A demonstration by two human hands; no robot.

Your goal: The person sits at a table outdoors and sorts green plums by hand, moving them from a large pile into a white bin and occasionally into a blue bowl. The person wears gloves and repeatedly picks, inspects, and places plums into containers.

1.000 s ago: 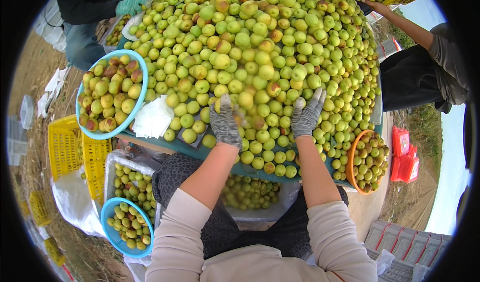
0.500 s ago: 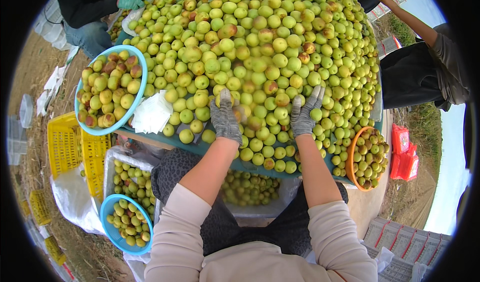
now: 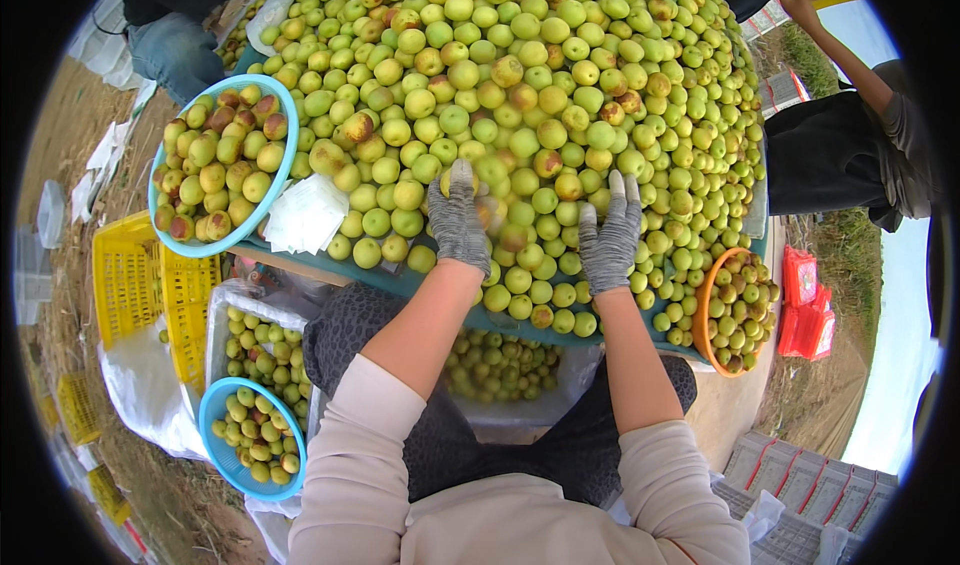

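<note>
Both my hands wear grey knit gloves and rest on the near side of a big heap of green jujubes [image 3: 520,115], some blotched brown. My left hand [image 3: 460,227] lies among the fruit with its fingers stretched forward, touching jujubes at the fingertips. A little to the right, my right hand [image 3: 609,243] reaches over the heap palm down, thumb and fingers apart. I see nothing clearly gripped in either. Between the hands are loose jujubes [image 3: 520,255], partly blurred. The table's green-blue edge [image 3: 420,283] shows below them.
A blue basket [image 3: 290,180] of browner jujubes and white paper [image 3: 306,213] sit at left; an orange basket [image 3: 703,320] at right. Below left are yellow crates [image 3: 128,275], another blue basket [image 3: 215,455] and a lined crate [image 3: 222,310]. Co-workers stand at the far left and right [image 3: 830,155].
My right hand has shifted slightly, its fingers pointing more straight ahead. Jujubes around both hands lie differently. The gloved co-worker's hand at the far left has moved up toward the picture's edge.
</note>
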